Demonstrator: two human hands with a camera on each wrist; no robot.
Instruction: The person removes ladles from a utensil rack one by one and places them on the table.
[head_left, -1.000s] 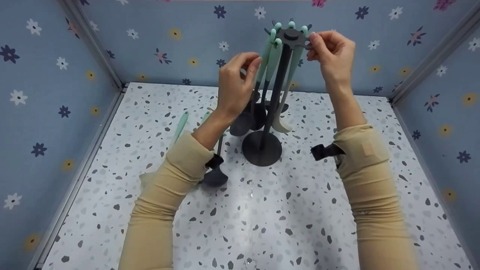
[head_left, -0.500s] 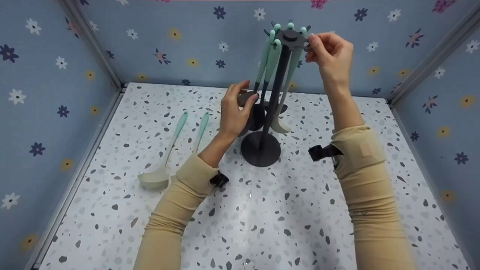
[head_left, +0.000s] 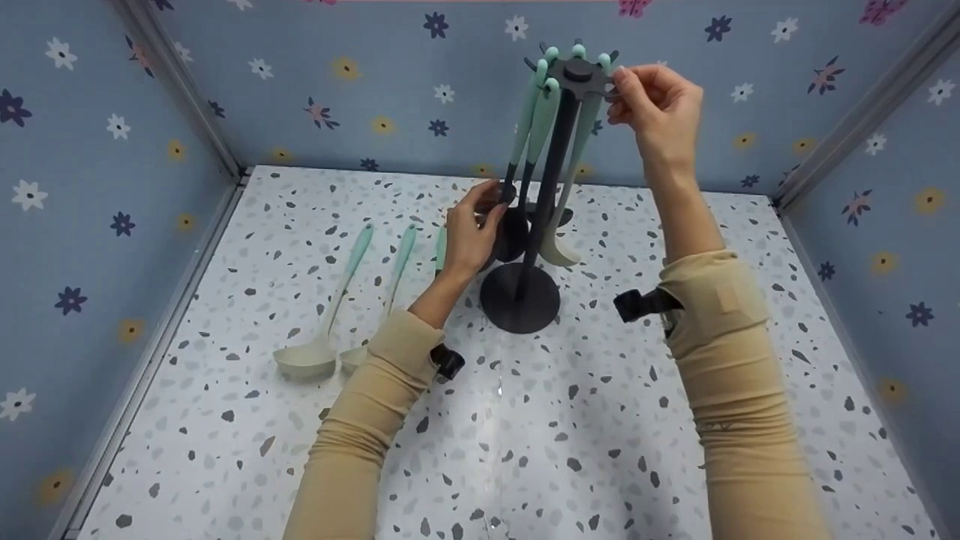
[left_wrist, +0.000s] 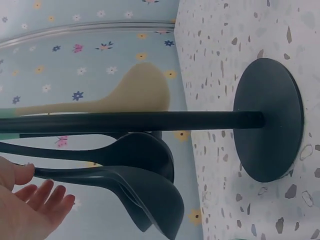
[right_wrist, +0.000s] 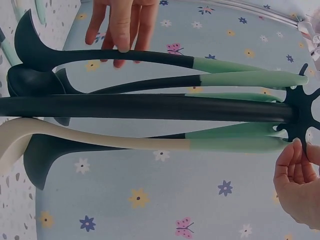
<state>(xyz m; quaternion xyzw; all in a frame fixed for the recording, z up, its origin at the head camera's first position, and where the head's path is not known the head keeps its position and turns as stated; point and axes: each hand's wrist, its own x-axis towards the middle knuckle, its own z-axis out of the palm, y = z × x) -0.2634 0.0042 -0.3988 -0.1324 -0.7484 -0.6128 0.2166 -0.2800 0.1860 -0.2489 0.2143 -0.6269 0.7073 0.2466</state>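
Observation:
In the head view a black utensil stand (head_left: 520, 304) stands on the table with several mint-handled utensils hung round its top. My right hand (head_left: 664, 116) pinches one of the stand's prongs between thumb and fingers. Lower down, my left hand (head_left: 469, 238) holds a hanging black spoon (left_wrist: 157, 200) by its shaft. The right wrist view shows the left thumb across the front of that shaft and fingers behind it. Beside it hang another black spoon (left_wrist: 142, 150) and a cream turner (left_wrist: 145, 90). The handle of the held spoon runs up to the top of the stand.
Left of the stand lie a cream ladle (head_left: 306, 360) and a second cream ladle (head_left: 352, 358), partly covered by the left sleeve. A third mint handle (head_left: 441, 247) shows beside the left wrist. Flowered panels (head_left: 405, 90) enclose the speckled table (head_left: 585, 420).
My left hand has come down from beside the mint handles to the hanging black spoon's shaft. The right hand keeps its pinch on the stand's prong.

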